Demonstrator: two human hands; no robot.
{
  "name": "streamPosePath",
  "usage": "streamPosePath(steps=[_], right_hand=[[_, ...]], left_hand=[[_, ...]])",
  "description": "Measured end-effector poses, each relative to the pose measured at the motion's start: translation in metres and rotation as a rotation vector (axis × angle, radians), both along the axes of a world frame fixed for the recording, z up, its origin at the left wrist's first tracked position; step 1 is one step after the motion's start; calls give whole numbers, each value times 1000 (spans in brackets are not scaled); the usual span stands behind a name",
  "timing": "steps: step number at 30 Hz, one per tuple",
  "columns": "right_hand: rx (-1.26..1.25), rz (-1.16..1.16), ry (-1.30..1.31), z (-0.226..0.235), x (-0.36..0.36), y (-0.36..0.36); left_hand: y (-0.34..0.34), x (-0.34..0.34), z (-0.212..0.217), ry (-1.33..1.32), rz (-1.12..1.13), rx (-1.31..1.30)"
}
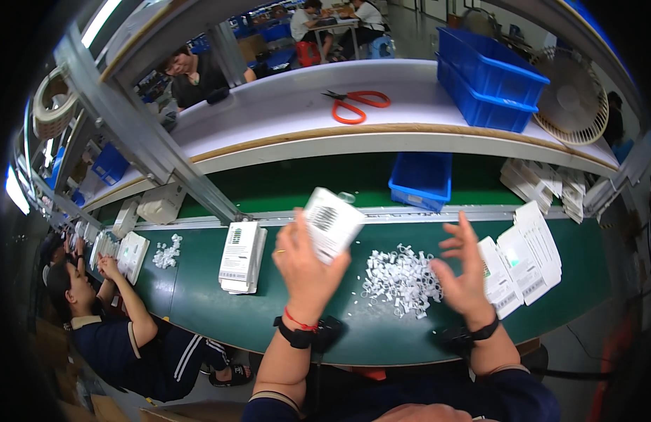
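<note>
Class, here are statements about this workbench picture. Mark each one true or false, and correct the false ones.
1. The left hand holds a flat white cardboard package off the green bench top. True.
2. The right hand grips a pair of scissors. False: it is open and empty, beside the pile of small white plastic clips; the orange-handled scissors lie on the upper white shelf.
3. Two blue plastic bins are stacked on that shelf. True.
4. The stack of white packages lies to the right of the clips. False: it lies left of the left hand.
</note>
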State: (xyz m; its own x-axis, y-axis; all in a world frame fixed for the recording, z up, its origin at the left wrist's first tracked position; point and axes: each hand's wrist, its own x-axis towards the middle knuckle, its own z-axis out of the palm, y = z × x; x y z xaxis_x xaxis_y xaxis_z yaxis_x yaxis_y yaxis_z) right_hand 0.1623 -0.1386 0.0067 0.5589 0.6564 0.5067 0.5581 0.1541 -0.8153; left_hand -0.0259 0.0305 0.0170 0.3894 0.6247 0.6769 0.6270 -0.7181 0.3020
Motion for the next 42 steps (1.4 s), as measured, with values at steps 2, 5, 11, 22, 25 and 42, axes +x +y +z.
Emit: streamPosePath(steps=[2, 5, 11, 22, 25, 42], right_hand=[[-209, -203, -413, 4, 41, -19], [-655, -518, -486, -6, 83, -49], [-1200, -571, -384, 4, 90, -53], [-974, -339, -202, -9, 77, -33], [-990, -335, -253, -2, 68, -32], [-812, -467, -277, 1, 67, -34]], left_hand=[[27, -19, 2, 7, 261, -20], [65, -59, 0, 140, 578, -252], [87, -90, -11, 225, 753, -510], [16, 9, -24, -6, -565, -273], [-5, 19, -42, 145, -676, -364], [-4, 24, -49, -56, -665, -472]])
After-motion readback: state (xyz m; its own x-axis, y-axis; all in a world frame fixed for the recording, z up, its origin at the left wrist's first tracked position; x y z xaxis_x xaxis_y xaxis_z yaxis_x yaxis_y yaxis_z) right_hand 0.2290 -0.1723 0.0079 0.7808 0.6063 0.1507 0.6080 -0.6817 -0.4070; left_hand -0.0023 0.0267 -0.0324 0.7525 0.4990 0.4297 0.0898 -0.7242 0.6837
